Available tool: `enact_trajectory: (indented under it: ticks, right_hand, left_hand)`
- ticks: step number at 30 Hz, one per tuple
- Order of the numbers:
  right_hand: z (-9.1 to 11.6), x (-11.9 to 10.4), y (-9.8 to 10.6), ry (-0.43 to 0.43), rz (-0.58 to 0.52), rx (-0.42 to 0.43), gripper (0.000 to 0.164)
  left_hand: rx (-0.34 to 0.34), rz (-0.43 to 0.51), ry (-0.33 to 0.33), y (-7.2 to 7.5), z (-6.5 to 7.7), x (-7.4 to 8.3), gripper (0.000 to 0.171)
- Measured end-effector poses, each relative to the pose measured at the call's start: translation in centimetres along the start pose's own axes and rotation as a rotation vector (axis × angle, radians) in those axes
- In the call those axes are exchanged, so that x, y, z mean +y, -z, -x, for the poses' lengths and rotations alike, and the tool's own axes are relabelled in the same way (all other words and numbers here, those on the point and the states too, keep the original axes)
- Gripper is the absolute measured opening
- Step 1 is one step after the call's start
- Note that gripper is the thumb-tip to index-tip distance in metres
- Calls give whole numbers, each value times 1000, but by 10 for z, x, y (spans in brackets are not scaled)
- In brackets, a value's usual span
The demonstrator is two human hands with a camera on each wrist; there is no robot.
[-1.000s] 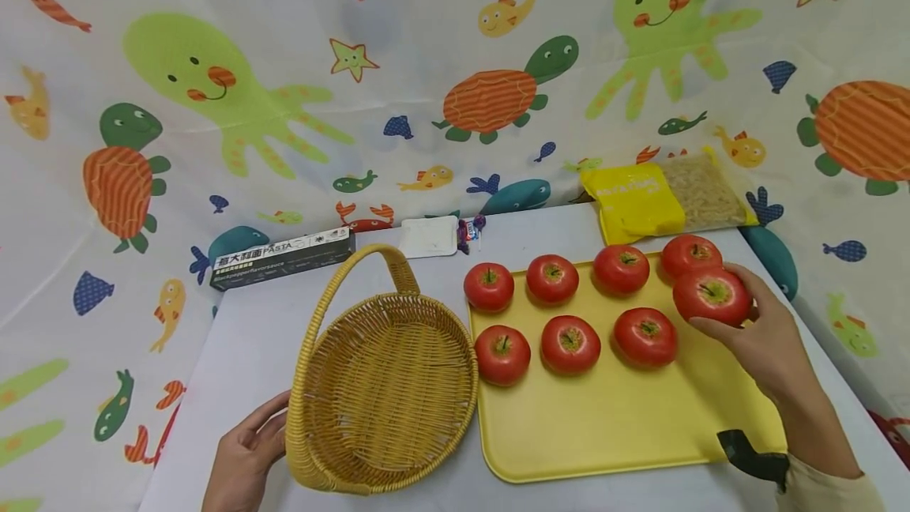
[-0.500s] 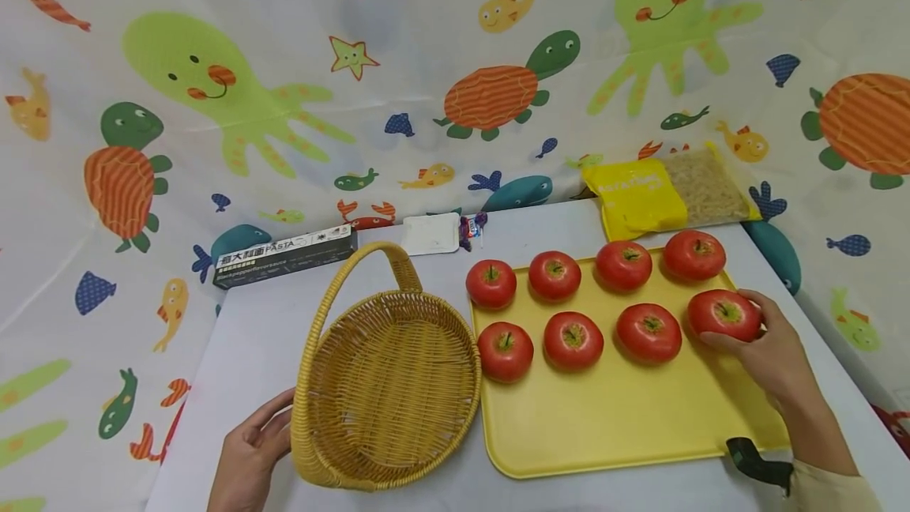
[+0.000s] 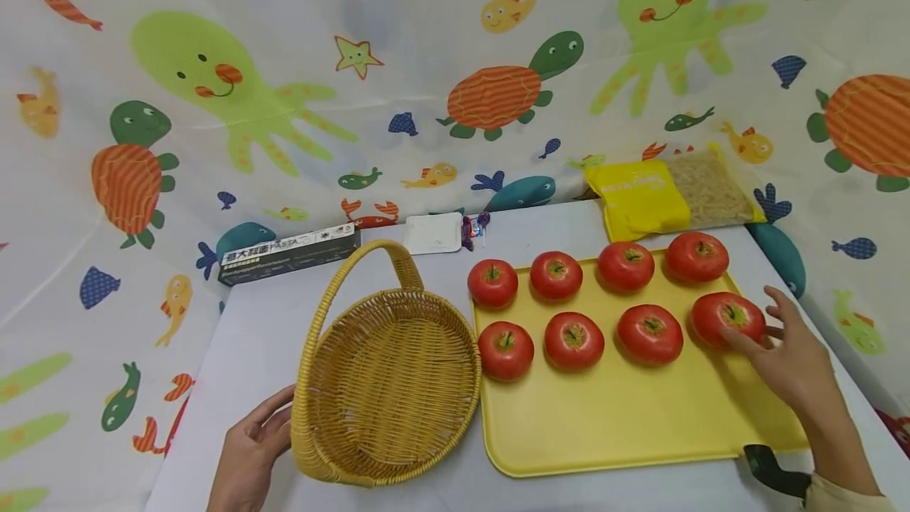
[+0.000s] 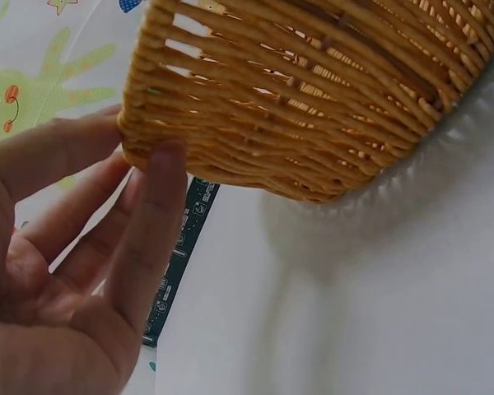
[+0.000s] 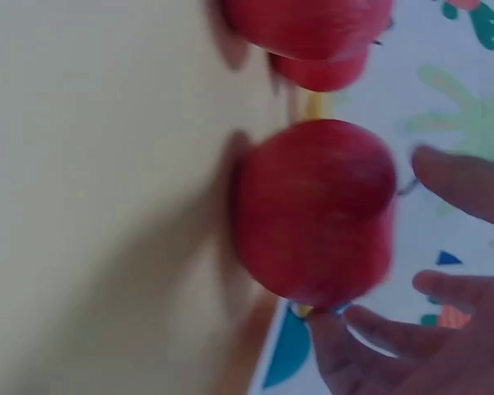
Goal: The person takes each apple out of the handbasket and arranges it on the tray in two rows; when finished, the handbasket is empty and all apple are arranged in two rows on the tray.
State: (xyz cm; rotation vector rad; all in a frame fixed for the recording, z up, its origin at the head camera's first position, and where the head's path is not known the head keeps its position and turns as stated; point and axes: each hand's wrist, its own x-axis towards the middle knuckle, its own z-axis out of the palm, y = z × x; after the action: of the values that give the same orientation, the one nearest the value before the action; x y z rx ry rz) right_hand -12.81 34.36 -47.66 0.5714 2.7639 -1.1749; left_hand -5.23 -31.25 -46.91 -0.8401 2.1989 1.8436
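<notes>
A tan wicker basket (image 3: 398, 385) with an arched handle stands left of the yellow tray (image 3: 611, 433). My left hand (image 3: 250, 449) holds its left side; in the left wrist view the hand (image 4: 90, 239) has one finger against the outer weave (image 4: 313, 115) and another passing behind the edge. Red apples with green stems lie on the tray in two rows. The front row's rightmost apple (image 3: 727, 321) sits beside my right hand (image 3: 792, 358). In the right wrist view, that hand's fingers (image 5: 457, 185) spread around this apple (image 5: 317, 210), with a gap at the upper finger.
Behind the basket lie a black pasta box (image 3: 290, 254), a white flat packet (image 3: 434, 233) and small wrapped candies (image 3: 475, 229). A yellow bag of pasta (image 3: 671, 192) leans at the back right. A cloth printed with sea animals (image 3: 441, 46) hangs behind the table.
My right hand lowered the apple to the front row's right end, then loosened its fingers and drew back slightly right. My left hand stays at the basket.
</notes>
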Motion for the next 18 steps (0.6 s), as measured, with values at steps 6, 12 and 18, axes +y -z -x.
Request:
enact_trajectory:
  ticks: [6, 12, 18]
  right_hand:
    - [-5, 12, 22, -50, -32, -18, 76]
    - [-23, 32, 33, -18, -205, -347, 78]
    - [-26, 33, 32, -20, -223, -381, 79]
  left_hand:
    - [-6, -17, 50, -1, -2, 5, 81]
    - [7, -51, 53, -3, -3, 10, 78]
    - [50, -84, 83, -2, -2, 13, 74]
